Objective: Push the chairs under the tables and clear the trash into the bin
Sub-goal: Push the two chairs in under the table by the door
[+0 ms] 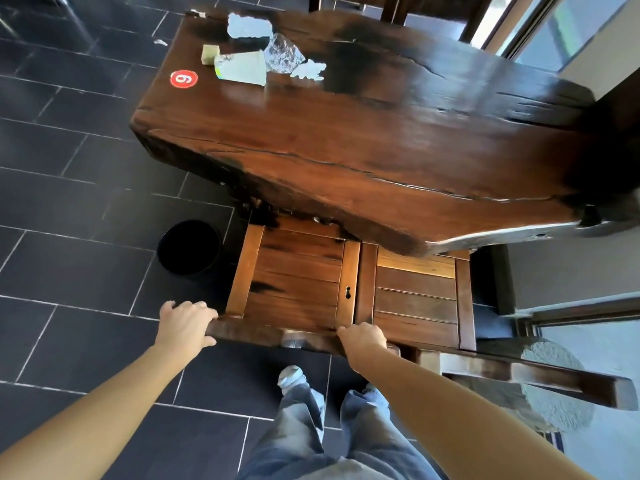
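Hands both sit on the chair [294, 282]. My left hand [187, 323] curls over the left end of its top rail, and my right hand [363, 337] grips the same rail near its right end. The seat's front is tucked under the near edge of the table [381, 150]. A second chair [415, 292] stands just beside it on the right. At the table's far left corner lie a tipped paper cup [242, 67], crumpled plastic [282, 53] and napkins [249, 26]. The black bin [188, 247] stands on the floor, left of the chair.

Café, number sticker [184, 79] on table [398, 140], used cup [242, 68]
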`<action>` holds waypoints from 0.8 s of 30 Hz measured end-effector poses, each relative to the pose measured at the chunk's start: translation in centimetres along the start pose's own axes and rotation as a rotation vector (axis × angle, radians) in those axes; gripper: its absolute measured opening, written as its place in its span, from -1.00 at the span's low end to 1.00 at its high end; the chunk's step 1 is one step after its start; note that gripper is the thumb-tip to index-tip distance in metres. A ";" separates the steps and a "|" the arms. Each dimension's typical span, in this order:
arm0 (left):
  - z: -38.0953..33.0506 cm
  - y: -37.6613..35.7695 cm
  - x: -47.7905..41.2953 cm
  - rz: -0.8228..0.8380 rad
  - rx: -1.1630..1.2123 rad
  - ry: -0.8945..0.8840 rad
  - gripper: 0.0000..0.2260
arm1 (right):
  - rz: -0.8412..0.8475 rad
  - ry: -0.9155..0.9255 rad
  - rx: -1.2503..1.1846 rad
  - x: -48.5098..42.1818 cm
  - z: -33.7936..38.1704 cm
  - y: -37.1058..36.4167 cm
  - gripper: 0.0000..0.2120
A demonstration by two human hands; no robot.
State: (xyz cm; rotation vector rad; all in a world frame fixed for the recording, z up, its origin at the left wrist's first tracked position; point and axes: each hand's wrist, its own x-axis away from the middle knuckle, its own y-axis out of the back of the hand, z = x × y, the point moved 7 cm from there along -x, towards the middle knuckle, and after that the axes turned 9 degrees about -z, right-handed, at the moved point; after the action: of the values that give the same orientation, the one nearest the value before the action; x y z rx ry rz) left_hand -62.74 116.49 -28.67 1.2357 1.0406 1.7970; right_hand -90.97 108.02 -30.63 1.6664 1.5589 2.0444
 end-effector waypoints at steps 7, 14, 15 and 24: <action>0.2 0.6 -0.2 0.057 0.048 0.051 -0.65 | -0.024 0.004 0.007 0.5 -0.1 0.3 -0.50; 0.1 0.0 -0.7 0.141 -0.018 0.072 -0.68 | -0.049 0.033 0.003 0.9 -0.3 0.1 -0.49; 0.0 -0.3 -0.9 0.163 -0.042 0.067 -0.69 | -0.051 0.034 -0.001 0.9 -0.3 0.1 -0.49; -0.9 -0.9 -1.6 0.167 -0.163 0.000 -0.72 | -0.040 0.035 0.005 0.3 -0.1 -0.4 -0.45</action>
State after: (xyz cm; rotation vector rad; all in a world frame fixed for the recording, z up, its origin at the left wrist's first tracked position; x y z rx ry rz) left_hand -63.05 115.26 -30.30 1.2530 0.7927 1.9658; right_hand -91.41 108.32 -30.69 1.5968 1.5950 2.0628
